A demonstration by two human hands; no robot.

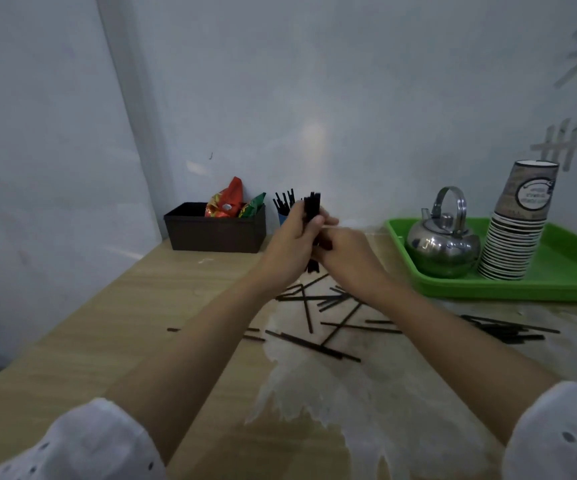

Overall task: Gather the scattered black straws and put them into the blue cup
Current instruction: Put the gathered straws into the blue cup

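1. Centre frame: a straw bundle [313,204] is gripped upright by the left hand [292,240] and right hand [347,252], fingers curled, likely for aligning.
2. The blue cup [282,220] is half hidden behind; loose straws [306,306] lie below.

The kettle [442,242] is shiny metal, the tray [522,293] glossy plastic, the table [124,323] matt wood, the cups [519,244] paper, the straws [314,346] matt.
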